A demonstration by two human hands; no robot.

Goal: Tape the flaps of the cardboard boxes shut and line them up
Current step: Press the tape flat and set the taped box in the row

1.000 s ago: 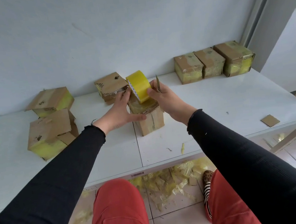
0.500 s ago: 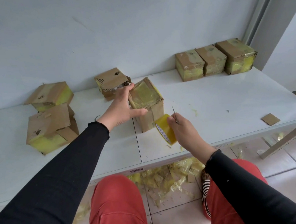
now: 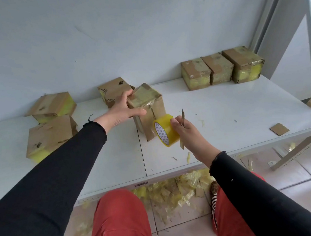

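Note:
A cardboard box (image 3: pixel 149 107) stands in the middle of the white table (image 3: pixel 226 114), clear tape over its top and down its front. My left hand (image 3: pixel 123 109) grips its left top edge, thumb across the front face. My right hand (image 3: pixel 186 130) holds a yellow tape roll (image 3: pixel 165 130) just in front of the box, with a thin blade (image 3: pixel 183 119) pinched in the same hand. A strip of tape runs from the roll up the box's front. Three taped boxes (image 3: pixel 222 69) stand in a row at the back right.
Three more boxes (image 3: pixel 51 131) sit at the left and behind the held one, by the wall. A cardboard scrap (image 3: pixel 279 129) lies near the table's right front edge. Tape and cardboard litter (image 3: pixel 176 190) covers the floor below, between my red-trousered knees.
My right hand has drawn the tape roll from the box's top down over its front to just in front of it. The left hand has kept its grip on the box.

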